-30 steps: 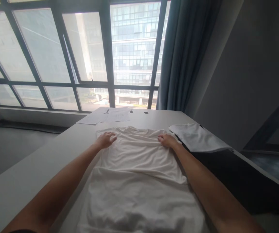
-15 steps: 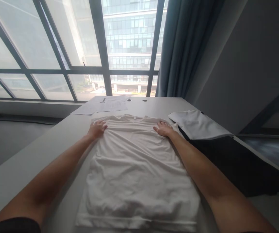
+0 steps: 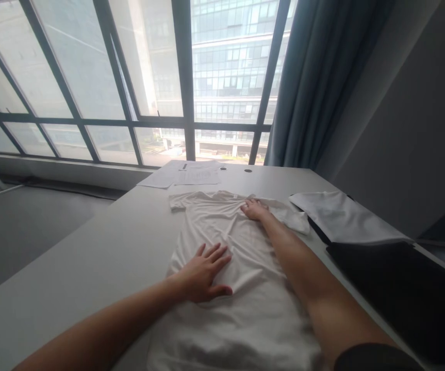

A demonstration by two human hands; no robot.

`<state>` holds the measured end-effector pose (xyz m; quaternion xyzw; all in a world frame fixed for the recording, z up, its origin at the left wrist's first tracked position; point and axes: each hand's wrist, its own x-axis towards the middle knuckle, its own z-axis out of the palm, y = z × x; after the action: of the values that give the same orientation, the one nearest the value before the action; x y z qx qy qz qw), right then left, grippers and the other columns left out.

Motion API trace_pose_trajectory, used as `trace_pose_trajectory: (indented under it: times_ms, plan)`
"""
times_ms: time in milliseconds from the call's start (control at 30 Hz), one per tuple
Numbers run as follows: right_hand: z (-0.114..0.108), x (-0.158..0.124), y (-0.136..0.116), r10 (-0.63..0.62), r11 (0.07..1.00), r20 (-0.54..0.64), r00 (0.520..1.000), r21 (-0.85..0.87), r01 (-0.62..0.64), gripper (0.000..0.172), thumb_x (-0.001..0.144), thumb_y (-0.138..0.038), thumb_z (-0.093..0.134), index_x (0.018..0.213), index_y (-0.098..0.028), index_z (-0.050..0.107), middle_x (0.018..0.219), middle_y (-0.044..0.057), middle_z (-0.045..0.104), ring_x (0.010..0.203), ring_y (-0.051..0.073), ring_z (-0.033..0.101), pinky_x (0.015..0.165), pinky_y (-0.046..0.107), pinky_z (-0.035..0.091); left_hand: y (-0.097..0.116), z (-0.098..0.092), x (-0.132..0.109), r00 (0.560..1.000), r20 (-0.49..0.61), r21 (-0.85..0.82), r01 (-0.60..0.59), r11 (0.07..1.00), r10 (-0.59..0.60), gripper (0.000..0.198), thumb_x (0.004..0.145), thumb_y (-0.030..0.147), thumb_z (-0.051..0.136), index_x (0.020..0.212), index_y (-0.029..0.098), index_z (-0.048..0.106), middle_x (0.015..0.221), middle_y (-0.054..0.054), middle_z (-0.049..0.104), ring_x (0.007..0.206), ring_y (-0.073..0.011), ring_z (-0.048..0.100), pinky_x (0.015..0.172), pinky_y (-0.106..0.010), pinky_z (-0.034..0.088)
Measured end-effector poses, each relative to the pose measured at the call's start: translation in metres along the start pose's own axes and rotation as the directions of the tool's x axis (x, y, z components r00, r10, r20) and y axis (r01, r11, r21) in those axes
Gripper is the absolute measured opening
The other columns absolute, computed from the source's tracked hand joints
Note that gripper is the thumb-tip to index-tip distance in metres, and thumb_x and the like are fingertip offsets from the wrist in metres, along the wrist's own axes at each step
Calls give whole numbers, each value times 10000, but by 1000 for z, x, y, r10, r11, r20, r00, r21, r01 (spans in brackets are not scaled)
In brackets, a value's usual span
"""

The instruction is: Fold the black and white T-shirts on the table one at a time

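Note:
A white T-shirt (image 3: 245, 319) lies spread on the white table, its collar toward the window and its short sleeves out to both sides. Wrinkles run across its body. My left hand (image 3: 204, 273) rests flat on the middle of the shirt, fingers spread. Higher up, near the collar on the right, my right hand (image 3: 255, 208) presses on the cloth with its fingers stretched out. Neither hand grips the fabric visibly. The shirt's lower end fades out at the bottom of the view.
The white table (image 3: 102, 247) reaches toward the window. Papers (image 3: 199, 176) lie at its far left, near two round holes in the tabletop. On the right are a folded white cloth (image 3: 346, 216) and a black sheet-like item (image 3: 408, 293). A grey-blue curtain (image 3: 323, 87) hangs behind.
My left hand has come from the shirt's upper left down to its middle. My right hand has shifted inward toward the collar. Both sleeves now show more, and the view has turned slightly left.

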<state>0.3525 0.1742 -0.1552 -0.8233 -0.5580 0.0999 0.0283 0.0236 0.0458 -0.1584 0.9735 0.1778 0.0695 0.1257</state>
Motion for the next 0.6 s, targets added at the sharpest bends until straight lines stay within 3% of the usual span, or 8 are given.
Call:
trace_pose_trajectory:
  times_ms: [100, 233, 367, 467, 533, 600]
  plan:
    - [4, 29, 7, 6, 1000, -37, 999, 9, -6, 715, 1000, -607, 253, 1594, -210, 251, 1679, 97, 108, 1529, 351, 104, 1171, 666, 95, -4, 3, 1, 999, -40, -21, -19, 1000, 18, 871, 885, 787, 405, 1549, 225, 378, 1608, -163, 308, 1501, -370, 239, 1202, -635, 132]
    - [6, 45, 21, -109, 994, -65, 992, 5, 110, 668, 1014, -557, 272, 1574, -193, 299, 1666, 100, 175, 1525, 307, 149, 1188, 629, 104, -6, 7, 2, 997, -76, -32, -5, 999, 3, 835, 893, 771, 410, 1535, 238, 405, 1590, -160, 349, 1488, -364, 279, 1203, -625, 154]
    - [3, 28, 39, -92, 996, -192, 977, 2, 95, 594, 1023, -498, 279, 1508, -189, 424, 1624, 121, 301, 1497, 304, 238, 1186, 611, 144, -5, 7, 2, 996, -87, -21, 21, 1000, -23, 812, 897, 753, 426, 1519, 232, 429, 1587, -160, 358, 1490, -360, 277, 1199, -627, 162]
    - [1, 5, 63, 45, 999, -297, 954, -10, -50, 603, 1008, -522, 294, 1460, -174, 489, 1568, 146, 398, 1452, 319, 321, 1182, 569, 188, -3, 5, 2, 997, -68, -16, 25, 1000, -26, 795, 912, 741, 411, 1521, 231, 426, 1592, -158, 347, 1497, -351, 263, 1204, -613, 150]
    - [2, -9, 81, 151, 987, -280, 948, -3, -159, 607, 1006, -514, 290, 1431, -149, 524, 1513, 174, 462, 1405, 331, 392, 1153, 542, 258, -3, 4, 2, 998, -50, -10, 28, 1000, -28, 789, 917, 738, 403, 1524, 234, 422, 1598, -152, 335, 1502, -347, 249, 1207, -608, 140]
    - [4, -20, 99, 174, 984, -253, 952, -1, -180, 589, 1010, -474, 289, 1404, -123, 550, 1470, 195, 503, 1361, 325, 452, 1111, 498, 336, -3, 2, 3, 999, -37, -5, 28, 1000, -29, 787, 921, 737, 396, 1529, 238, 413, 1606, -147, 320, 1508, -341, 233, 1209, -606, 126]
